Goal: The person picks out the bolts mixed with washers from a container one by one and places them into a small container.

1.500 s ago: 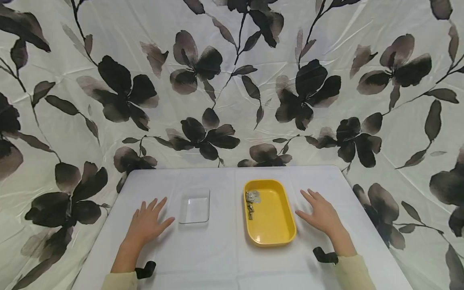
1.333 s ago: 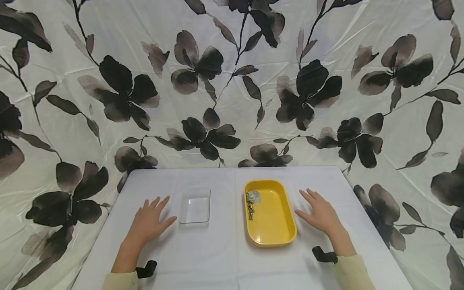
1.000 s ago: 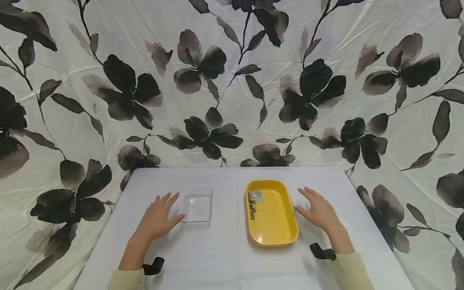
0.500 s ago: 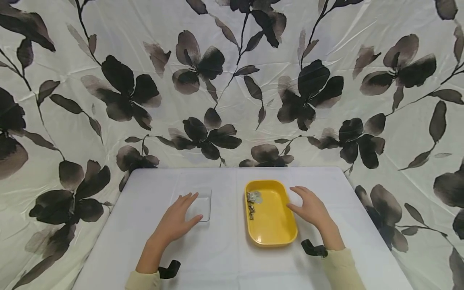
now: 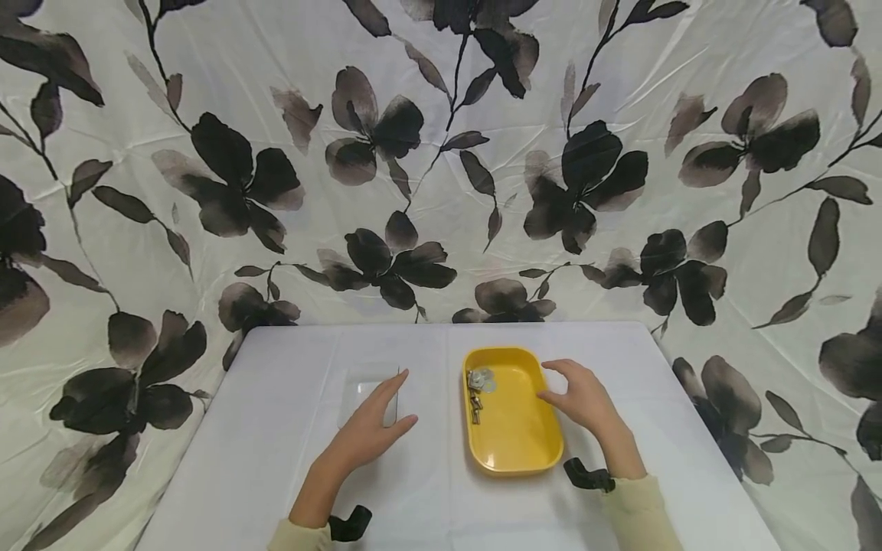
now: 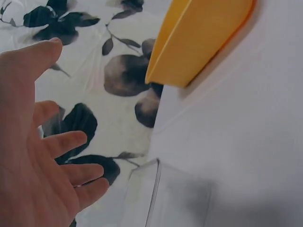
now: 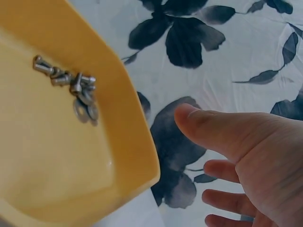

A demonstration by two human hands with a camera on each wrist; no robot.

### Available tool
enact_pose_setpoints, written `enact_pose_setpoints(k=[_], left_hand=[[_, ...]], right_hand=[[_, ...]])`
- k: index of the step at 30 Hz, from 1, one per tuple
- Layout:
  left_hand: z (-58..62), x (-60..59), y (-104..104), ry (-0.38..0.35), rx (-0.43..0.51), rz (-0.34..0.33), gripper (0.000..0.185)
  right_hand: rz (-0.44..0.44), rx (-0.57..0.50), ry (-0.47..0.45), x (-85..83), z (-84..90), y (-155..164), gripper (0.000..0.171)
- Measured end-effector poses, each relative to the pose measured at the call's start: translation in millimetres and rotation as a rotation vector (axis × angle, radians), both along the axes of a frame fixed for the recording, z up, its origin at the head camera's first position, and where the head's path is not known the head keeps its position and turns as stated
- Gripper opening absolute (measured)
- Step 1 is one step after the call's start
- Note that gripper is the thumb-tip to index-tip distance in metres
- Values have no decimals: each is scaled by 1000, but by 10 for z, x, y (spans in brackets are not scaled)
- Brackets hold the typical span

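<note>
A yellow tray (image 5: 518,448) lies right of centre on the white table, with a small heap of metal screws and washers (image 5: 477,386) at its far left corner. My right hand (image 5: 561,386) hovers at the tray's right rim, fingers loosely curved and holding nothing. In the right wrist view the screws and washers (image 7: 71,85) lie in the yellow tray (image 7: 57,165), apart from my right hand (image 7: 246,156). My left hand (image 5: 386,413) is spread flat over the near right part of a clear plastic tray (image 5: 358,390). In the left wrist view my left hand (image 6: 38,156) is beside the clear tray (image 6: 161,198), which looks empty.
The white table (image 5: 427,490) is enclosed at the back and sides by a white cloth with black flowers (image 5: 386,191). Black straps (image 5: 586,476) sit at both wrists. The yellow tray's underside (image 6: 199,38) shows in the left wrist view.
Both hands have slid inward from the table: the left from left of the clear tray to over it, the right from beside the yellow tray to its right rim.
</note>
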State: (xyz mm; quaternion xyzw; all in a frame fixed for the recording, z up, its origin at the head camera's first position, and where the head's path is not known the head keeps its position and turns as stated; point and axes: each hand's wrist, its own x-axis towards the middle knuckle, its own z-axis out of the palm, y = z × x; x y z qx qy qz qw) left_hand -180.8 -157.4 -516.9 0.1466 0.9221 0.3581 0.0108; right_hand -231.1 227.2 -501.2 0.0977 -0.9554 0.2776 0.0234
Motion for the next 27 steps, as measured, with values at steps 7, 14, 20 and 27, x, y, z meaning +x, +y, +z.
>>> enact_pose_setpoints(k=[7,14,20,27], left_hand=[[-55,41,217,-17,48,-2,83],[-175,14,386,-79,148,-41,83],[-323,-10,511,-179,283,-42,89],[-490,-33,633,-249,375,-52,89]], right_hand=[[-8,-27,-27,-47,-21,-97,54],[5,-55,-34,-93,26,-170,51],[12,-92,-67,-119,36,-233,50],[28,-107,-59,-140,-11,-279,48]])
